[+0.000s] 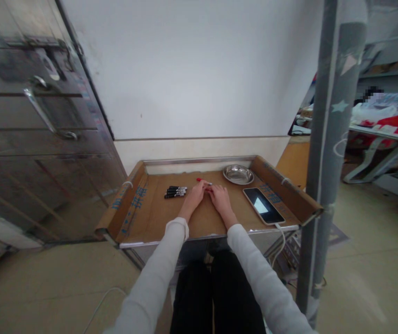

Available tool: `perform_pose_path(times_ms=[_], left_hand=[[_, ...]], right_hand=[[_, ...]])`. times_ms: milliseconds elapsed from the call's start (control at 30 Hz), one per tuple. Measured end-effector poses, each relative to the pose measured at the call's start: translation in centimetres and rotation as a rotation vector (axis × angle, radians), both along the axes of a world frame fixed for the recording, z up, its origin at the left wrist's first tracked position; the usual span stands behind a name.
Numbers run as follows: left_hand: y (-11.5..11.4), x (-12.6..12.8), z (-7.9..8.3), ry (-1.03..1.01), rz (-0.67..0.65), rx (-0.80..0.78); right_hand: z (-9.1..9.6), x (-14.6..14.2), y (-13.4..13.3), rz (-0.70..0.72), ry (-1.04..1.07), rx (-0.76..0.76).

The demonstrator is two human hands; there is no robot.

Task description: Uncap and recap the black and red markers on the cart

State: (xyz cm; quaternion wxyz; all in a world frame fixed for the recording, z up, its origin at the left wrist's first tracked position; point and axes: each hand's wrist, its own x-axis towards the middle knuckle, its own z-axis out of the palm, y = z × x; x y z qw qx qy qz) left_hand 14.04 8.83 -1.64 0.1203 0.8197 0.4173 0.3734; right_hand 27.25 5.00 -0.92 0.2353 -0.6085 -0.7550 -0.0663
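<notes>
My left hand [195, 194] and my right hand [219, 195] meet low over the middle of the cardboard-lined table. Their fingers are closed in and come together at the fingertips. A red pen [199, 179] shows just beyond them, its red end sticking out past the left fingers and a pale part near the right ones. Another bit of red appears between the fingertips; the rest is covered by my hands. Left of my left hand, several black pens [176, 192] lie side by side in a stack.
A round metal dish [238, 174] stands at the back right. In front of it lies a phone [263, 206] with a white cable [281, 234] running off the front edge. Cardboard walls [287, 185] edge the table's sides. A grey pole [331, 139] rises close on the right.
</notes>
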Motion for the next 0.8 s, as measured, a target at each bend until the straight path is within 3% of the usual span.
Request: perform_pose_path(times_ms=[233,467,600,800], left_hand=[[0.7,0.2,-0.3,0.237,0.145,0.125],[-2.2,-0.4,0.3,0.373,0.281,0.112],[-3.4,-0.9,0.4,0.355,0.212,0.084],[-4.2,-1.2,0.8,0.266,0.127,0.084]], right_hand=[[0.1,0.2,-2.2,-0.094,0.073,0.043],[0.0,0.6,-2.9,-0.265,0.136,0.056],[-0.1,0.5,-3.0,-0.265,0.136,0.066],[0.2,0.5,-3.1,-0.119,0.147,0.066]])
